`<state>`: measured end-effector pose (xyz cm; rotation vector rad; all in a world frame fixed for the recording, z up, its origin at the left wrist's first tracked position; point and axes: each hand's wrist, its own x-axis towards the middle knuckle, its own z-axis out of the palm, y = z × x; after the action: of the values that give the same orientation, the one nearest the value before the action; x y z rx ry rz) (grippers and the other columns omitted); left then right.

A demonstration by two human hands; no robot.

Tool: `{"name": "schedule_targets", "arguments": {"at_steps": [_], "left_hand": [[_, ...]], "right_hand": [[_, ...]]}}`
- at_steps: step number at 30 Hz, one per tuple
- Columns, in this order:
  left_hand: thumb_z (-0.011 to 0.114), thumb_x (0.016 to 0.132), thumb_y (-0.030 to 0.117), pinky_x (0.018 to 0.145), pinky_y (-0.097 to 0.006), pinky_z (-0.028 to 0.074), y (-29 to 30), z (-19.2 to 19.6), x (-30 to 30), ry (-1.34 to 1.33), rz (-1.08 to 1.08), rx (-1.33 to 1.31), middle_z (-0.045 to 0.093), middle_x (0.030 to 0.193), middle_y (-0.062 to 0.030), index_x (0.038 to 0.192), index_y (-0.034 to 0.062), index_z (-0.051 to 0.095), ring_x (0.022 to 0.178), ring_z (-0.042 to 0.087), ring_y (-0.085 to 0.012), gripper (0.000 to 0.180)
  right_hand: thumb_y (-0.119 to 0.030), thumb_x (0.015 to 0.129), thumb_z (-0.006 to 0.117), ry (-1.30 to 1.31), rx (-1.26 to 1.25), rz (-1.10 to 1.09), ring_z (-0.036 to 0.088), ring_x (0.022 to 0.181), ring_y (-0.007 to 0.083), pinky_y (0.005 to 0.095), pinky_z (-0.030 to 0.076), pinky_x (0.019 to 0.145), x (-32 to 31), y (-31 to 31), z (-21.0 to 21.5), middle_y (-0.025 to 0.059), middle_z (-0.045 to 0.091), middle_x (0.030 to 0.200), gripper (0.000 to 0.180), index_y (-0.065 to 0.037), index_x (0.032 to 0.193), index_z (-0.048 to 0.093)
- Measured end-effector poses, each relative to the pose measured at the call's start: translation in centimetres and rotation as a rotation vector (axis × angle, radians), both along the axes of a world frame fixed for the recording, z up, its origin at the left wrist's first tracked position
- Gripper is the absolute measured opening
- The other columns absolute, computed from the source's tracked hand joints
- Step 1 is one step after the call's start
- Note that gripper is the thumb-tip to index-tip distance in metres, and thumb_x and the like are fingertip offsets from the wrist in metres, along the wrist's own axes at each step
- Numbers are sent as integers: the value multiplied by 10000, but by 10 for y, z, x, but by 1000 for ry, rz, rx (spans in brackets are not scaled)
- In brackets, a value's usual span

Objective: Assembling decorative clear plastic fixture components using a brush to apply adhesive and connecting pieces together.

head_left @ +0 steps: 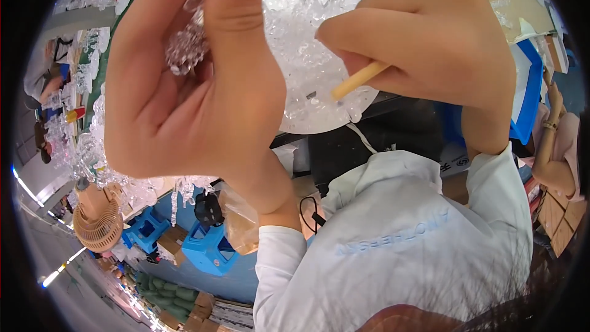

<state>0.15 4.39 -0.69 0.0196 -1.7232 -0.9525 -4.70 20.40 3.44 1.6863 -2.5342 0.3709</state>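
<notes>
My left hand [239, 92] is raised close on the left, its fingers curled round a cluster of transparent faceted beads [187, 49]. More of that piece runs up past the fingertips and out at the top edge. On the right, my right hand [436, 43] grips a thin pale-yellow stick [359, 80] between thumb and fingers, one end pointing down and left. What the stick's other end is like stays hidden in the hand. Between and behind both hands, many loose transparent beads [301, 37] are heaped on a round white surface [313, 124].
More transparent bead pieces [92, 141] line the table on the left. Beyond them stand a fan [98, 224] and blue plastic stools [209, 249]. A blue bin [533, 80] is at right, with another person [556, 147] beside it. Someone else [40, 71] is at far left.
</notes>
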Motion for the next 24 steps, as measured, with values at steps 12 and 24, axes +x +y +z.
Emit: {"name": "schedule_targets", "arguments": {"at_steps": [12,24], "left_hand": [[775,793,67,555,-205,464,2,6,5,-163,28,27,675,713,-96,870,-48,672,597,600,-109,172],[781,781,29,558,-186,466,-15,5,4,-77,-112,-282,675,729,-87,905,-59,672,631,600,-86,188]], "right_hand": [[-93,575,799,-1,-521,232,529,448,182,272,359,399,-8,-8,-37,21,549,549,226,-78,758,668],[-66,635,764,-111,-309,299,566,473,220,296,393,411,-6,-12,-25,52,606,610,236,-59,857,686]]}}
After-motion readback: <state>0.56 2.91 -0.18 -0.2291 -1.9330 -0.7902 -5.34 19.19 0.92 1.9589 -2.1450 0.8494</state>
